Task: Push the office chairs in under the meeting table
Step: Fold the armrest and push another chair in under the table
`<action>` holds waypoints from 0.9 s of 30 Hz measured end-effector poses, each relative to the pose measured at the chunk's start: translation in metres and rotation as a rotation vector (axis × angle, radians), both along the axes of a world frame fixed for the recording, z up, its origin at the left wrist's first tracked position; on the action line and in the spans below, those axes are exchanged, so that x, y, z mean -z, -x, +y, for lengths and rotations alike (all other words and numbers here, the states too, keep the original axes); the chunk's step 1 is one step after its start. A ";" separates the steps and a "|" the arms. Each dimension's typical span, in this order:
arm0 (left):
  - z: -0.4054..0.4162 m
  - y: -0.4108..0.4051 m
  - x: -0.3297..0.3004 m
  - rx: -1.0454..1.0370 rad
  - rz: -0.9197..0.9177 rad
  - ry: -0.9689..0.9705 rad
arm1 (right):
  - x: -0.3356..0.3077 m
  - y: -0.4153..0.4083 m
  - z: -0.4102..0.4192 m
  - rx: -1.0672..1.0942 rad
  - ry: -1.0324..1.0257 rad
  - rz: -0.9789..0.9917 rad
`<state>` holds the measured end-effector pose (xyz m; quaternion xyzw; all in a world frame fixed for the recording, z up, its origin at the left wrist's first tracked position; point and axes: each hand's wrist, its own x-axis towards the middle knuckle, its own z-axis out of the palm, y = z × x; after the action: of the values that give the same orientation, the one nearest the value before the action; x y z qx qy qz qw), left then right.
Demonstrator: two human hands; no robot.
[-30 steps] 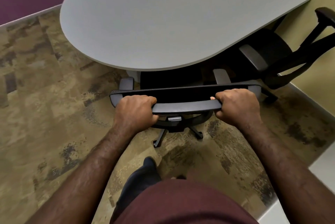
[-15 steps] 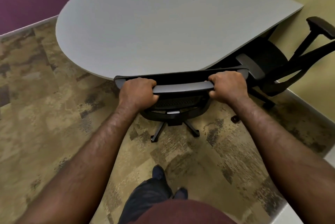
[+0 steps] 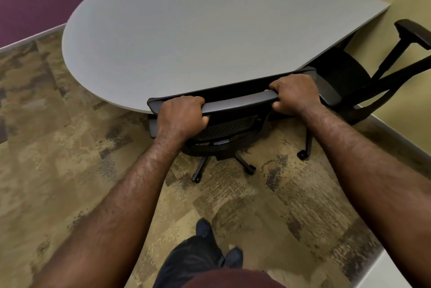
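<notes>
While your left hand (image 3: 179, 116) and right hand (image 3: 294, 94) grip the chair (image 3: 235, 103) top rail, its back meeting the table (image 3: 186, 38) near edge, push evenly, watching the second chair (image 3: 345, 77) beside it.

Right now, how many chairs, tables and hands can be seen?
Chairs: 2, the held chair and the side chair
Tables: 1
Hands: 2, left hand and right hand
Total: 5
</notes>
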<state>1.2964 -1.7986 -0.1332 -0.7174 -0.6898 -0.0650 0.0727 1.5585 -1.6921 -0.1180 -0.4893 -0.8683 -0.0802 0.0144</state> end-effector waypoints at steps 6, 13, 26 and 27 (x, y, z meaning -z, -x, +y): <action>0.007 -0.005 -0.004 -0.013 0.017 -0.012 | -0.002 -0.004 0.011 -0.006 0.035 0.008; 0.013 -0.015 -0.006 -0.010 -0.013 -0.006 | 0.000 -0.010 0.025 -0.007 0.025 0.012; 0.027 0.004 -0.002 -0.003 -0.019 -0.058 | 0.006 0.004 0.040 -0.047 -0.014 0.004; 0.028 0.006 -0.002 -0.005 -0.018 -0.058 | 0.006 0.006 0.042 -0.048 -0.007 0.007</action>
<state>1.2909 -1.7704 -0.1309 -0.7126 -0.6901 -0.0913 0.0873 1.5527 -1.6505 -0.1240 -0.4686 -0.8794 -0.0811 0.0212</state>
